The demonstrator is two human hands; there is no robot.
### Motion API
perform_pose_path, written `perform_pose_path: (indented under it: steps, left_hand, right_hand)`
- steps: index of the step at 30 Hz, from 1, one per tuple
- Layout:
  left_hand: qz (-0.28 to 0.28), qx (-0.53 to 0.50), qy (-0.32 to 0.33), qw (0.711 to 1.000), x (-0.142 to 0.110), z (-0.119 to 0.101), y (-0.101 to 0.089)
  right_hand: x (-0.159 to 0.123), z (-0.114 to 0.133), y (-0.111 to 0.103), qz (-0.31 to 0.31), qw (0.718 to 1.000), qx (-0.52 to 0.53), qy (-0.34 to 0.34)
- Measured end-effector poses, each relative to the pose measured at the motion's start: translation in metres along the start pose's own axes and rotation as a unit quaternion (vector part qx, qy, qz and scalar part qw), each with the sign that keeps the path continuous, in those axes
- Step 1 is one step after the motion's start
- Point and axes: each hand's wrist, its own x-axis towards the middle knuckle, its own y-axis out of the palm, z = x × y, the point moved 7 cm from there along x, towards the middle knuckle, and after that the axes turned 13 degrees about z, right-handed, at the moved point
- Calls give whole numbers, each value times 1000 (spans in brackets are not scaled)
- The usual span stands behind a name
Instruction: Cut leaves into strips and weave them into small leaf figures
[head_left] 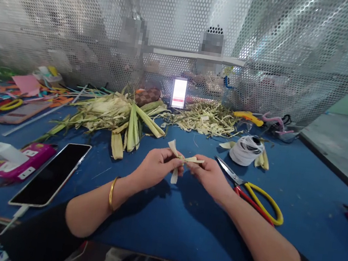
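Between my two hands, a little above the blue tabletop, is a small piece of pale dried corn husk strips (pixel 174 176) that stick out in several directions from a pinched middle. My left hand (pixel 160 165) grips it between thumb and fingers. From the other side, my right hand (pixel 208 175) pinches a strip near the same middle. Fingertips cover the exact join. Beside my right hand lie scissors (pixel 260 198) with one yellow and one red handle, blades partly apart. A spool of white cord (pixel 246 151) stands behind them.
A heap of corn husks (pixel 107 114) and a pile of thin scraps (pixel 208 118) lie at the back, before a perforated metal screen (pixel 184 14). On the left are a black-screened phone (pixel 51 175) and a purple power strip (pixel 23 164) with cables.
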Motion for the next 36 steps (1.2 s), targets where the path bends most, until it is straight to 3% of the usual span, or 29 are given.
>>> perform_pose_path:
  steps: [3,6,8,11,13,15,18,20,24,26,29,32,36]
  left_hand:
    - [-81,75,-18,994,-2,3,-12]
    - [-98,188,-39,976,-4,0,-16]
    - [-63,241,-47,967,-5,-2,-11]
    - [46,238,-55,969,-4,-3,6]
    - [128,180,-55,974,-6,-3,18]
    - [170,104,-47,979,-7,-4,25]
    - [123,24,-30,992,-5,-5,19]
    - [61,1,-23,998,-3,-4,11]
    - [-50,3,-25,998,-2,4,-7]
    - [-86,34,-31,995,-3,6,-13]
    - [-98,146,-40,984,-5,4,-16]
    - [-58,247,-39,967,-5,-1,-10]
    - [37,286,-41,957,-6,-6,7]
  right_hand:
    - [-4,0,13,-12,1000,-15,12]
    - [-13,24,17,-45,985,-152,-67]
    - [-20,39,17,-56,961,-242,-122]
    - [-22,48,10,-51,943,-295,-146]
    - [-18,45,2,-33,953,-271,-133]
    - [-11,35,-3,-1,975,-200,-99]
    - [-3,12,-3,40,999,-26,-2]
    - [-2,-2,3,47,994,84,55]
    - [-4,-9,17,23,986,142,79]
    - [-7,-4,20,0,995,79,61]
    - [-14,22,19,-32,992,-112,-48]
    - [-23,45,23,-18,952,-268,-147]
    - [-23,50,15,4,931,-331,-156]
